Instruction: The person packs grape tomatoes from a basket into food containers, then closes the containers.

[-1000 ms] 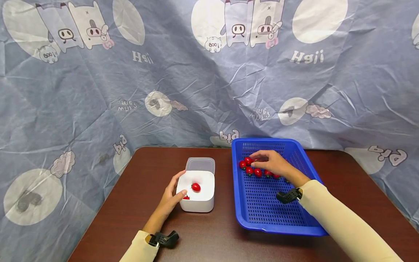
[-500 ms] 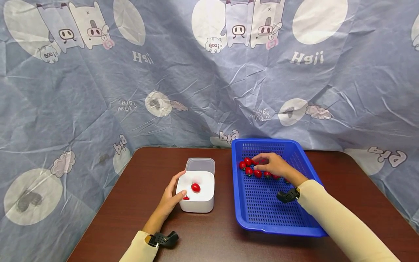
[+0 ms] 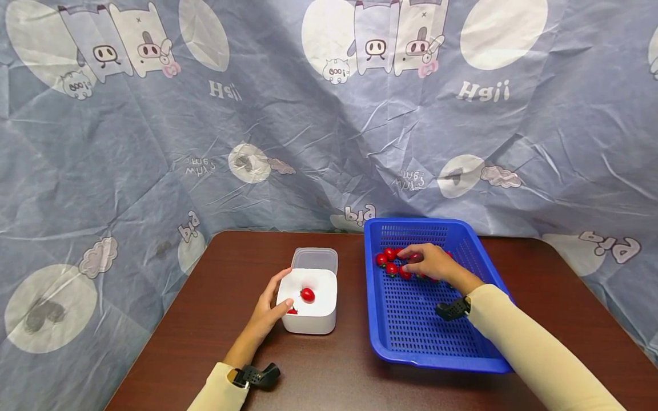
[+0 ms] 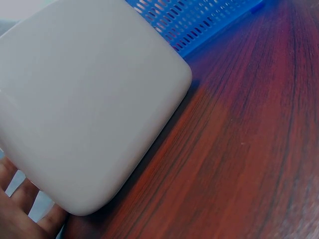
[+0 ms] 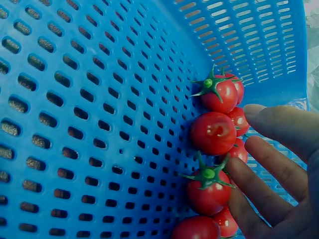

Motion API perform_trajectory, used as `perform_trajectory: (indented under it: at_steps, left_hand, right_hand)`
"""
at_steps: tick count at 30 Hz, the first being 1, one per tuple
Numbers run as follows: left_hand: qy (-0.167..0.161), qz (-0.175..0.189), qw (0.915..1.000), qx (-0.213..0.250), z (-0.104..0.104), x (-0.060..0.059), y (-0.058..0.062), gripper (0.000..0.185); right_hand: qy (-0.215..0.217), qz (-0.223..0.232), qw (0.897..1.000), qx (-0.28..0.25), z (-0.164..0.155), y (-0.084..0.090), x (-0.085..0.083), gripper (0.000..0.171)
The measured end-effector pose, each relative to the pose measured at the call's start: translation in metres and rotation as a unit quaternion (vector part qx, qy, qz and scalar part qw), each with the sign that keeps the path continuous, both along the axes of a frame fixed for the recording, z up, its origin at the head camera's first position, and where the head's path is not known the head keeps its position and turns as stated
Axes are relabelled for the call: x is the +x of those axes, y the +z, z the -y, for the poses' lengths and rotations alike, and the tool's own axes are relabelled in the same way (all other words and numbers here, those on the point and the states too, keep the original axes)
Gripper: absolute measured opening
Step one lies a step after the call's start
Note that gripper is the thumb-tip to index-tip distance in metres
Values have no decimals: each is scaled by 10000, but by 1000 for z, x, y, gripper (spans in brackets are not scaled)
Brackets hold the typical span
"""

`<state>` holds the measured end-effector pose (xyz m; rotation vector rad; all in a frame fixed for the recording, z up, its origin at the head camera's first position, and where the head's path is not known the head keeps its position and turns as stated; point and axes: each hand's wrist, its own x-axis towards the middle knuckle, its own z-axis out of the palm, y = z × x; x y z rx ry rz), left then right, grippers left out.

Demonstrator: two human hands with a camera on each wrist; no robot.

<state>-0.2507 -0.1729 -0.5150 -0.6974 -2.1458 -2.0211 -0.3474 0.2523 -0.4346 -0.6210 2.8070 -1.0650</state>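
Fingers (image 5: 271,172) of right hand (image 3: 430,261) loosely spread over cherry tomatoes (image 5: 213,133) in blue basket (image 3: 411,325), nothing pinched. Left hand (image 3: 268,311) cups white container (image 3: 311,302), steadying it.

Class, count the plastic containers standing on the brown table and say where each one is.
2: a white box by the left hand, a blue basket under the right hand.

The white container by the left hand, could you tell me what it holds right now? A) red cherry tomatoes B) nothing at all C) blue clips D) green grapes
A: the head view shows a red cherry tomato lying inside the white container, with a second one partly hidden behind the left hand that grips its side.
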Motion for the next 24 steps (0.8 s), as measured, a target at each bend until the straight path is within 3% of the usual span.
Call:
perform_trajectory:
  at_steps: [9,24]
  left_hand:
    - [4,111,9999,-48,-1,2,7,67]
    - [-74,-30,9999,74,-1,1,2,66]
  right_hand:
    - [75,-91,9994,340,0,-6,0,31]
    - [480,-420,9946,820,-1,-13,0,29]
